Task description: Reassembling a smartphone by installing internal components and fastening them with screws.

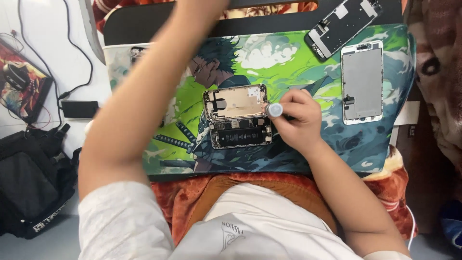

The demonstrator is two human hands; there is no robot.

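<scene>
An opened phone lies in the middle of a green illustrated mat, its gold inner shell above and a dark circuit board below. My right hand rests just right of the phone and grips a small screwdriver with a round pale cap, its tip hidden at the phone's right edge. My left forearm reaches up across the mat and leaves the frame at the top, so that hand is out of sight.
A white phone screen panel lies on the mat's right side, with a stripped dark phone frame above it. On the floor to the left are a black bag, a black power adapter and cables.
</scene>
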